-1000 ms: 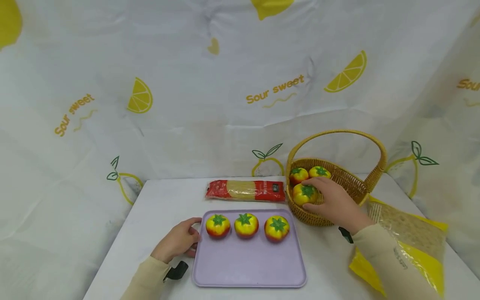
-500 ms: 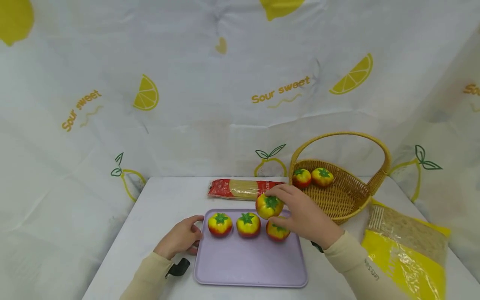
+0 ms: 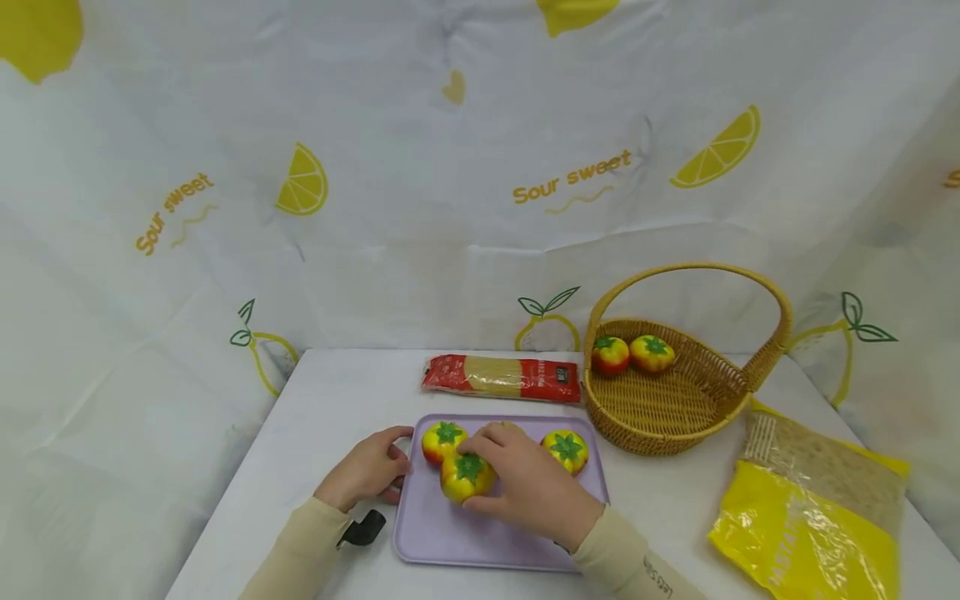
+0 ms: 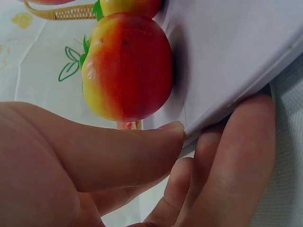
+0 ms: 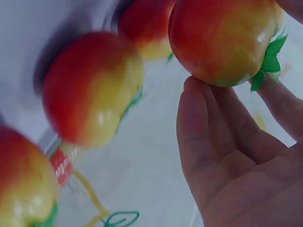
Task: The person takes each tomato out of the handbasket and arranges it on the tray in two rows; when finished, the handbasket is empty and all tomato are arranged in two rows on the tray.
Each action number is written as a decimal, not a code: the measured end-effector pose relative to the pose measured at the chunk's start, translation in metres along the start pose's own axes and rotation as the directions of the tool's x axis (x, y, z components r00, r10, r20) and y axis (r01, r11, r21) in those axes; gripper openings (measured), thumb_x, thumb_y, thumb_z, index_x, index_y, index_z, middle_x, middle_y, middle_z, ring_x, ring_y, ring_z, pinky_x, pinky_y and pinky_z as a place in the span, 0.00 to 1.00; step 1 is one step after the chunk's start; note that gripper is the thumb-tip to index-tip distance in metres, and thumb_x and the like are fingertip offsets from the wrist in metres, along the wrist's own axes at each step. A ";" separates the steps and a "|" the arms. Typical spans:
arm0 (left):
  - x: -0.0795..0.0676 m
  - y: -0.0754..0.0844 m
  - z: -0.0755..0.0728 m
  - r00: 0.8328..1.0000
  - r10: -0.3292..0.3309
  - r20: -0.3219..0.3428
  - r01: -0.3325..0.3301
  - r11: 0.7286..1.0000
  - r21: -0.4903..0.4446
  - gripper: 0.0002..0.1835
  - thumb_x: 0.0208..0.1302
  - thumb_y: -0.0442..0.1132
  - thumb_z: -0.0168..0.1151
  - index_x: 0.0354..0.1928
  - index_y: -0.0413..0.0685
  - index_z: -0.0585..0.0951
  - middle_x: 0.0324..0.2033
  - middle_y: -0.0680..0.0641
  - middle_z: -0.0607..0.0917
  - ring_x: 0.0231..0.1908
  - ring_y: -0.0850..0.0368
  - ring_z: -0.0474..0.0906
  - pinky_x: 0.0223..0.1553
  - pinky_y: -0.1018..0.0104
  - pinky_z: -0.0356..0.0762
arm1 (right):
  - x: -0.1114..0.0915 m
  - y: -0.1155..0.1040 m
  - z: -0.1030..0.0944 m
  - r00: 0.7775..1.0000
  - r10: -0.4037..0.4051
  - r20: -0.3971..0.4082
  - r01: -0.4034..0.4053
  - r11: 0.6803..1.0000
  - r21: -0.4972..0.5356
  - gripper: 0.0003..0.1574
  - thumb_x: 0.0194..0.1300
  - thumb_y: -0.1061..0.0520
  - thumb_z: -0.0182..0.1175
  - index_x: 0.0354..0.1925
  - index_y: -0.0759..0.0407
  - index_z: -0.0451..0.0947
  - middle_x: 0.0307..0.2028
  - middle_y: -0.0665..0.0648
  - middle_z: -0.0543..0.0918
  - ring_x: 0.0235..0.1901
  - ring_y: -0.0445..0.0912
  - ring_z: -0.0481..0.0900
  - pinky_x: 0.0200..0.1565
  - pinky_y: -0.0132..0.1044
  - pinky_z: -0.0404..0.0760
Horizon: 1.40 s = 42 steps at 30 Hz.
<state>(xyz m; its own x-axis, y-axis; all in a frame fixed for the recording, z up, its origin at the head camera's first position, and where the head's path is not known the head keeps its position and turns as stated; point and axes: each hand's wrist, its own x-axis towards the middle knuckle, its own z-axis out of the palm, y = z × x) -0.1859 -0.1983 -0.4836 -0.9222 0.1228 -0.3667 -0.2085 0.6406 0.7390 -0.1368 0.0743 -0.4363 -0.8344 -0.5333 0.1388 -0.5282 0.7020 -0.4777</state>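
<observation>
Slightly above the lilac tray (image 3: 435,542), my right hand (image 3: 528,483) holds a yellow-and-red tomato (image 3: 467,482) with a green leafy top, between thumb and fingers. The right wrist view shows fingertips against this tomato (image 5: 220,40). A tomato (image 3: 442,440) stands at the tray's back left and another tomato (image 3: 565,452) at its back right. A third tomato between them is mostly hidden by the right hand. My left hand (image 3: 367,471) pinches the tray's left rim (image 4: 222,111), thumb on the edge and fingers lower down.
A wicker basket (image 3: 660,429) with a tall handle stands at the back right, with two tomatoes (image 3: 651,354) inside. Behind the tray lies a red noodle packet (image 3: 498,377). A yellow pasta bag (image 3: 817,508) lies at the right. A printed white cloth (image 3: 420,208) hangs behind.
My right hand has taken a tomato out of the basket and carried it left, over the tray to the front of the row. The left hand has stayed on the tray's rim.
</observation>
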 end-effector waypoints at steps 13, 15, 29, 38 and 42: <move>0.003 0.002 -0.002 1.000 0.000 0.017 0.001 1.000 -0.010 0.32 0.74 0.32 0.64 0.78 0.48 0.72 0.43 0.43 0.85 0.34 0.52 0.85 0.32 0.61 0.92 | 0.005 -0.022 0.043 0.999 0.026 0.044 -0.024 0.999 -0.044 0.36 0.61 0.33 0.79 0.62 0.43 0.82 0.50 0.45 0.81 0.44 0.35 0.77 0.53 0.37 0.88; 0.003 0.002 -0.001 1.000 0.002 0.019 -0.002 1.000 -0.008 0.32 0.74 0.32 0.64 0.78 0.48 0.72 0.43 0.42 0.85 0.34 0.52 0.85 0.32 0.61 0.92 | 0.005 -0.023 0.046 0.999 0.034 0.042 -0.032 0.998 -0.046 0.36 0.60 0.33 0.79 0.61 0.43 0.83 0.49 0.44 0.81 0.43 0.35 0.76 0.53 0.37 0.88; 0.005 -0.001 0.000 1.000 0.002 0.020 -0.002 1.000 -0.006 0.32 0.74 0.33 0.64 0.78 0.49 0.72 0.43 0.43 0.84 0.34 0.52 0.84 0.32 0.61 0.92 | 0.004 -0.024 0.054 0.999 0.020 0.030 -0.018 0.999 -0.048 0.35 0.60 0.35 0.80 0.60 0.46 0.83 0.47 0.45 0.81 0.42 0.35 0.76 0.53 0.37 0.88; 0.002 -0.001 -0.001 1.000 0.005 0.019 -0.005 1.000 -0.012 0.32 0.74 0.32 0.64 0.78 0.48 0.72 0.43 0.43 0.84 0.34 0.53 0.85 0.32 0.61 0.92 | 0.007 -0.025 0.056 0.998 0.048 0.042 -0.047 0.998 -0.034 0.36 0.61 0.33 0.78 0.61 0.46 0.82 0.47 0.45 0.80 0.41 0.35 0.75 0.52 0.36 0.88; 0.001 0.000 -0.002 1.000 0.015 0.015 -0.014 1.000 -0.017 0.31 0.73 0.31 0.62 0.77 0.47 0.72 0.42 0.43 0.85 0.33 0.53 0.86 0.31 0.60 0.92 | 0.008 -0.025 0.057 0.998 0.045 0.047 -0.043 0.998 -0.037 0.38 0.61 0.32 0.78 0.63 0.46 0.82 0.49 0.45 0.81 0.42 0.35 0.76 0.52 0.36 0.88</move>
<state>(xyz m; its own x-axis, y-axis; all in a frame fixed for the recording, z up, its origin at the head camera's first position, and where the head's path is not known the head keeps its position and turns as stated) -0.1870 -0.1998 -0.4827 -0.9202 0.1436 -0.3642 -0.2008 0.6254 0.7540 -0.1214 0.0259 -0.4730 -0.8490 -0.5229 0.0762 -0.4971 0.7414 -0.4508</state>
